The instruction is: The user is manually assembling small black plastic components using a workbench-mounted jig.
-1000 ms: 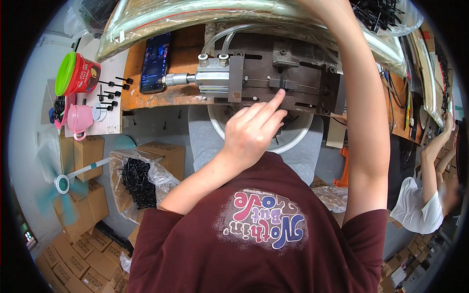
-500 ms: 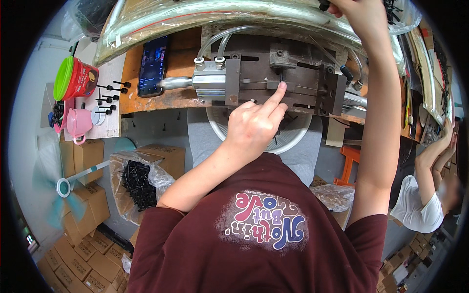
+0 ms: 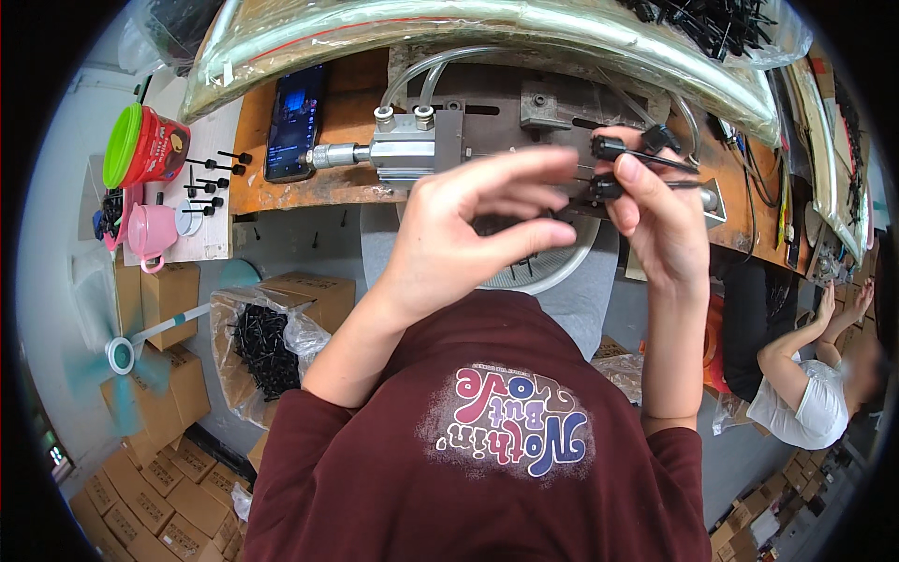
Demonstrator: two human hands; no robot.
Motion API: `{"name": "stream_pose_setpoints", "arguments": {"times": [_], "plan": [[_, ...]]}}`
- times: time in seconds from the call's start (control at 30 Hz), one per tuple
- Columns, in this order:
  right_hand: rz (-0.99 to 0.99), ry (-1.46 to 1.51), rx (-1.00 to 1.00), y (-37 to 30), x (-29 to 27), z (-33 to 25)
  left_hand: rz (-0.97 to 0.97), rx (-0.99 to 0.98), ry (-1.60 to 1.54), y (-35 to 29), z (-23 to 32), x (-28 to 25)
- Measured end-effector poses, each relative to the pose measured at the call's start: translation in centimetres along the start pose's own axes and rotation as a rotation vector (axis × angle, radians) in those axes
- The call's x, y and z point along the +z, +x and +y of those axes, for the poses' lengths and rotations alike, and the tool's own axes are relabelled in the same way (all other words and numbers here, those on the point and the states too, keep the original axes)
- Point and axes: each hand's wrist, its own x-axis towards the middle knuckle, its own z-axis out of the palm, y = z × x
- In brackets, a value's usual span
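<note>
My right hand [image 3: 670, 220] is closed around black pieces [image 3: 609, 148] with thick round heads and thin straight stems; at least two show between thumb and fingers, stems pointing right. Close to their heads, my left hand [image 3: 445, 220] is held with thumb and fingers apart and nothing in it; its fingertips are blurred. Both hands are in front of a metal clamping fixture [image 3: 451, 145] with an air cylinder [image 3: 403, 150] and clear hoses [image 3: 431, 80]. Part of the fixture is hidden behind them. A white basket [image 3: 573, 262] rests on my lap below, holding similar black pieces.
A phone [image 3: 292, 126] lies left of the fixture. Beyond it are a red tub [image 3: 164, 150], a pink cup [image 3: 150, 232] and loose black pieces [image 3: 206, 187]. More black pieces [image 3: 707, 23] are heaped at the far right. Left, a fan [image 3: 120, 356] spins; right, another person [image 3: 805, 398] sits.
My right hand has come back from the far heap to the fixture, bringing black pieces. My left hand has left the fixture's middle, moved slightly left, and spread its fingers.
</note>
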Motion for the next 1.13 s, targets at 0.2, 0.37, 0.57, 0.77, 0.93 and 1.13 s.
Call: {"name": "stream_pose_setpoints", "arguments": {"times": [0.2,0.37,0.57,0.77,0.93,1.13], "plan": [[0.026,0.182,0.088,-0.9,-0.4,1.3,-0.036,0.27,0.304,-1.4,-0.6,0.4],[0.171,0.083,-0.078,-0.8,-1.1,0.5,-0.055,0.368,0.282,-2.4,-0.8,-0.1],[0.279,-0.22,-0.249,-2.0,-0.2,0.2,0.148,0.443,0.733,-2.5,-4.7,1.0],[0.297,-0.171,-0.24,-3.6,0.5,0.4,0.185,0.531,1.112,-1.2,-6.7,2.0],[0.266,-0.128,-0.187,-4.5,-0.1,0.5,0.113,0.493,1.25,-0.4,-6.1,1.8],[0.198,-0.177,-0.073,-5.1,-0.5,0.6,0.061,0.424,1.255,-0.5,-6.0,1.6]]}}
